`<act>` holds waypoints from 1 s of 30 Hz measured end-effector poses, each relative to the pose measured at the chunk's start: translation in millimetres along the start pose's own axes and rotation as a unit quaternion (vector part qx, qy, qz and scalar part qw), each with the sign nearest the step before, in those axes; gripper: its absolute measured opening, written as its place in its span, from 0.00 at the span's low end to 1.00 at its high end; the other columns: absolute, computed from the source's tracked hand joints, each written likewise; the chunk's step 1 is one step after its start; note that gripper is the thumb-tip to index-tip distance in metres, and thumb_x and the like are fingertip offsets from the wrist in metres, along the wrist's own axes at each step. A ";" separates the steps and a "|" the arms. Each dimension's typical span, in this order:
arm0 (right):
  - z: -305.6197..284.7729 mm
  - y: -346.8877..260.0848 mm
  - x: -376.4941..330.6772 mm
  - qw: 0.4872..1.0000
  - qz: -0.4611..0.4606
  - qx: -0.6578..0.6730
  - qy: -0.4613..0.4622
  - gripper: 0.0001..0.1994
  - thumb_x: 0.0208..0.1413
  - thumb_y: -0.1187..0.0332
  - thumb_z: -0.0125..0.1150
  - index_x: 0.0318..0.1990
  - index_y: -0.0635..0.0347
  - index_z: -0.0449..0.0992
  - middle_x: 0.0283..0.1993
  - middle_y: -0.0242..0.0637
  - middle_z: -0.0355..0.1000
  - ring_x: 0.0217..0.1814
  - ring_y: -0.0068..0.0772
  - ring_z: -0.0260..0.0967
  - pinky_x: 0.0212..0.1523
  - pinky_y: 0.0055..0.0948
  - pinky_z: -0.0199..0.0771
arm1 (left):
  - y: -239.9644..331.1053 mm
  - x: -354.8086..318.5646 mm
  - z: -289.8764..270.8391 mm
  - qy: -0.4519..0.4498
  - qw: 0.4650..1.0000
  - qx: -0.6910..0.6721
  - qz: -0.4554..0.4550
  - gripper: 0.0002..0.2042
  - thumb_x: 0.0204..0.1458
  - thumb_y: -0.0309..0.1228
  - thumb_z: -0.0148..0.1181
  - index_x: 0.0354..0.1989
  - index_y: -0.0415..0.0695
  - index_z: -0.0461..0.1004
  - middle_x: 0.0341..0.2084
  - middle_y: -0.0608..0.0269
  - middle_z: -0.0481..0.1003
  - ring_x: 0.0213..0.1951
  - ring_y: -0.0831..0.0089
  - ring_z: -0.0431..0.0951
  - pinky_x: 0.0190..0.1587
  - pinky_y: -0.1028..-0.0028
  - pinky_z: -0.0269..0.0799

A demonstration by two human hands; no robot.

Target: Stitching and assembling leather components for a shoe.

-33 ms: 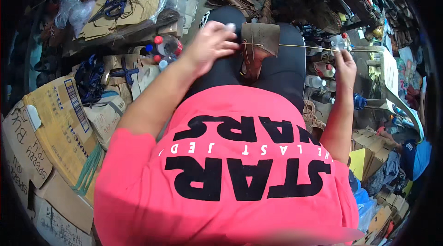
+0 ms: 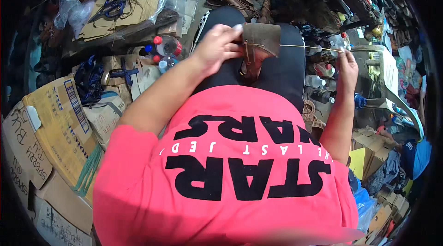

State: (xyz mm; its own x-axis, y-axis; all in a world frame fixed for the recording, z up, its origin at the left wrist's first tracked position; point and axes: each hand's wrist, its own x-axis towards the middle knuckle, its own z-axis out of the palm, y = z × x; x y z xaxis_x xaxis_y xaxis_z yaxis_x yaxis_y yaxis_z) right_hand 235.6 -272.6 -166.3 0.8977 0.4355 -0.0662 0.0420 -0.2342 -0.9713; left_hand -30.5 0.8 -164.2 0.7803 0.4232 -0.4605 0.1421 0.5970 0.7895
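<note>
Brown leather piece (image 2: 260, 38) rests on the person's dark-trousered lap, left hand (image 2: 217, 48) pinching its edge, right hand (image 2: 347, 67) pinching a taut pale thread (image 2: 307, 47) drawn sideways: judged mid-stitch, seam partly sewn, tightening and further stitches outstanding.
</note>
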 end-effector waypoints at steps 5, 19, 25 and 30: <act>-48.0 3.4 8.8 0.945 -0.007 0.324 0.037 0.12 0.61 0.72 0.53 0.51 0.64 0.70 0.48 0.41 0.72 0.49 0.33 0.71 0.51 0.34 0.73 | -17.8 35.5 26.9 -0.166 0.970 -0.142 -0.109 0.23 0.61 0.45 0.50 0.54 0.37 0.68 0.46 0.51 0.75 0.46 0.61 0.78 0.50 0.64 0.74; -124.0 13.3 6.7 0.958 -0.017 0.226 0.176 0.17 0.61 0.71 0.56 0.57 0.56 0.66 0.42 0.37 0.74 0.32 0.21 0.67 0.36 0.24 0.72 | -21.2 37.3 32.3 -0.279 0.920 -0.239 -0.138 0.26 0.52 0.36 0.52 0.58 0.36 0.63 0.54 0.49 0.71 0.47 0.57 0.77 0.43 0.64 0.78; 5.3 -8.4 -21.8 0.995 0.053 0.032 -0.083 0.09 0.57 0.70 0.61 0.45 0.59 0.76 0.39 0.26 0.74 0.34 0.13 0.64 0.35 0.14 0.63 | -21.5 37.5 28.0 -0.275 0.918 -0.250 -0.140 0.25 0.49 0.30 0.53 0.56 0.34 0.63 0.49 0.49 0.72 0.46 0.57 0.77 0.47 0.58 0.77; 73.6 -20.3 -28.3 0.964 -0.045 -0.066 -0.255 0.05 0.56 0.74 0.59 0.39 0.61 0.78 0.37 0.27 0.66 0.41 0.17 0.64 0.43 0.18 0.63 | -25.1 37.7 17.9 -0.235 0.926 -0.236 -0.175 0.22 0.50 0.33 0.53 0.53 0.38 0.67 0.42 0.51 0.76 0.40 0.57 0.80 0.39 0.63 0.79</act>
State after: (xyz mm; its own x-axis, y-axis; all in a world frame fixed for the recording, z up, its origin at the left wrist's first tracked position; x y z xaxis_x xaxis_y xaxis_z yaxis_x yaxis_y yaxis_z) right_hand 177.1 -216.2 -161.5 0.5568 0.8219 -0.1205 0.1950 -0.2703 -0.9428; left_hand 6.2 -10.5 -194.2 0.9316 -0.1306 -0.3392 0.2415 0.9199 0.3089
